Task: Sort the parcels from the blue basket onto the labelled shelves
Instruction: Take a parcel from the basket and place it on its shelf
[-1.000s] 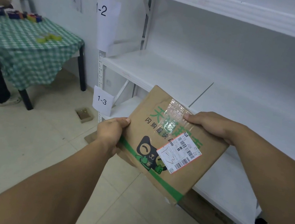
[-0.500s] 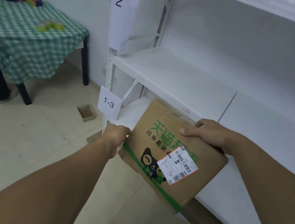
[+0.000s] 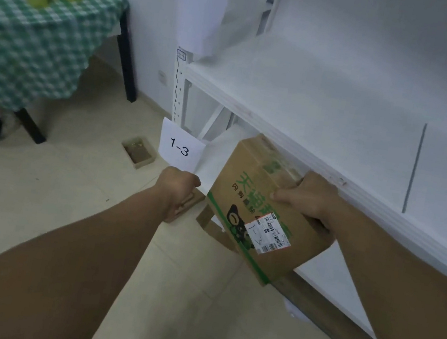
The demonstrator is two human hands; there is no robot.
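Tutor: Since the earlier frame, parcel (image 3: pixel 245 173) has dropped below the upper board (image 3: pixel 314 119), toward the lower shelf (image 3: pixel 325 280), at 3 o'clock of tag 1-3 (image 3: pixel 180 146). Right hand (image 3: pixel 305 197) fingers grasp its top edge; left hand (image 3: pixel 178 188), just beside at 9 o'clock, curled, hold indeterminate.
Student: Good technique?
Tutor: Probably level it, then slide inward.

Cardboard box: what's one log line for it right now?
step: shelving | cardboard box: tilted, top end under upper shelf, by 1-3 sign | right hand: grips box top | left hand: beside box, grip unclear
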